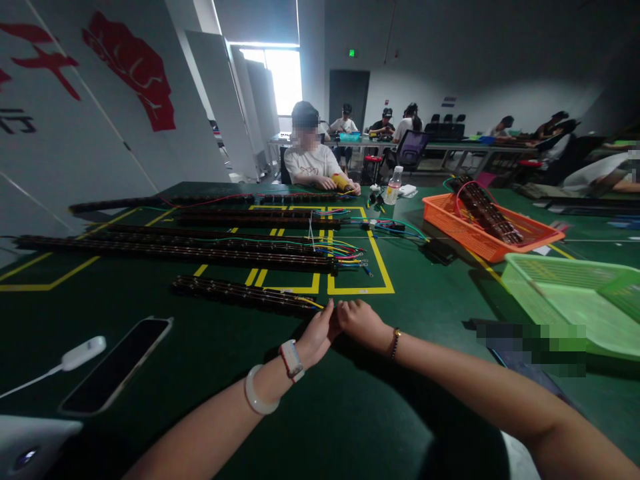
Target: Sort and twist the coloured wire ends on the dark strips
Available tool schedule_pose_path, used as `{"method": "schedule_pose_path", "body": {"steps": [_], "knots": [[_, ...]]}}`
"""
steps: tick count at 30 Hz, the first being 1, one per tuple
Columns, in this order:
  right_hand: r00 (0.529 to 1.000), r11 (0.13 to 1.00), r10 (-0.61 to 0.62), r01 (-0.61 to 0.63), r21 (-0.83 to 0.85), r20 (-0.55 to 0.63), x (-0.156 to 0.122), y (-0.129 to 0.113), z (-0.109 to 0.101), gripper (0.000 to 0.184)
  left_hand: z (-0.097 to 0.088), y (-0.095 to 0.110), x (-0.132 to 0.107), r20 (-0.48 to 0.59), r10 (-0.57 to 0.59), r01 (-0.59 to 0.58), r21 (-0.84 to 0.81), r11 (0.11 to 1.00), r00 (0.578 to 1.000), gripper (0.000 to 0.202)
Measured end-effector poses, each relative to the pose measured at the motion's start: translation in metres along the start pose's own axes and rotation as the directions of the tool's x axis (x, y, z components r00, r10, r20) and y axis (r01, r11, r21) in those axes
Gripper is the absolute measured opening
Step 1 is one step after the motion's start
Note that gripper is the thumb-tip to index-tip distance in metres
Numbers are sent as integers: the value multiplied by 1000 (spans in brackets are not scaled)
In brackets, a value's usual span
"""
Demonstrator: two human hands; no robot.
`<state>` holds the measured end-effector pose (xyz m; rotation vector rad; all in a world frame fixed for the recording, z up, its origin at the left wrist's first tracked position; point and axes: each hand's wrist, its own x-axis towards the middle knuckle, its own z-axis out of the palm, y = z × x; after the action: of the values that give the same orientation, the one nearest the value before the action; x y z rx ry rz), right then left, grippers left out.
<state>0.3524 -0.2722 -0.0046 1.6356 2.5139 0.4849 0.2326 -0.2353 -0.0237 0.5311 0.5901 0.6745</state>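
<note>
Two hands meet at the right end of a short dark strip (245, 293), which lies on the green table (200, 380) just before the yellow lines (360, 291). The left hand (316, 339) and the right hand (361, 321) pinch its thin wires (320, 305), fingertips pressed together. A phone (117, 363) lies well to the left. The orange basket (450, 230) holds dark strips (487, 213); a green basket (550, 267) stands beside it.

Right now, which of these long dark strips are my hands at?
The short strip closest to you; your left hand and right hand meet at its right end. The longer strips lie farther back.
</note>
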Motion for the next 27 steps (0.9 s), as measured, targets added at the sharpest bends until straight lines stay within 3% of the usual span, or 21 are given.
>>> {"method": "schedule_pose_path", "body": {"steps": [4, 7, 11, 16, 18, 22, 27], "knots": [[996, 999, -26, 23, -35, -86, -3, -2, 6, 31, -3, -1, 5, 0, -2, 2, -35, 999, 1000, 13], [990, 998, -28, 37, 59, -138, -7, 7, 1, 30, -6, -3, 9, 21, 10, -9, -55, 998, 1000, 12], [965, 953, 154, -88, 291, -213, -24, 25, -5, 27, -9, -3, 10, 118, 6, -1, -44, 999, 993, 14], [878, 834, 378, -185, 519, -294, -56, 41, 11, 18, -6, 2, 8, 109, -64, 65, 2, 998, 992, 25], [869, 833, 372, -158, 531, -325, -67, 45, 19, 17, -4, 5, 6, 128, -73, 73, 2, 997, 989, 30], [895, 883, 248, -51, 466, -372, -74, 50, 29, 18, -2, 8, 4, 129, -77, 77, 3, 997, 989, 33], [903, 899, 232, -57, 434, -362, -66, 47, 35, 32, -2, 8, 4, 92, -76, 76, -5, 997, 993, 30]]}}
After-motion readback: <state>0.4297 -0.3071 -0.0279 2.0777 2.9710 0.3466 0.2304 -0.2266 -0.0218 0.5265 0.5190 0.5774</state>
